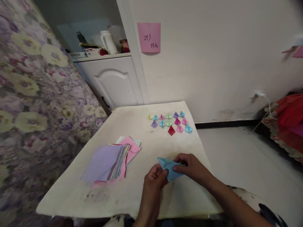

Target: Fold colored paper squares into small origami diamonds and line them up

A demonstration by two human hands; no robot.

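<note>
Both of my hands hold a folded blue paper piece [168, 166] just above the near part of the white table [99, 195]. My left hand [153, 181] pinches its lower edge with thumb and fingers. My right hand [190, 167] grips its right side, fingers curled over the fold. A stack of coloured paper sheets [111, 162], purple on top and pink beneath, lies to the left of my hands. Several small folded paper shapes [170, 122] in pink, blue, green, purple and red sit in rows at the table's far end.
A floral-patterned fabric surface [35, 104] rises along the left. A white cabinet [113, 80] with a jug on top stands behind the table. A pink note [149, 37] hangs on the wall. Red bedding [288, 123] lies at far right, by a wall plug [259, 94].
</note>
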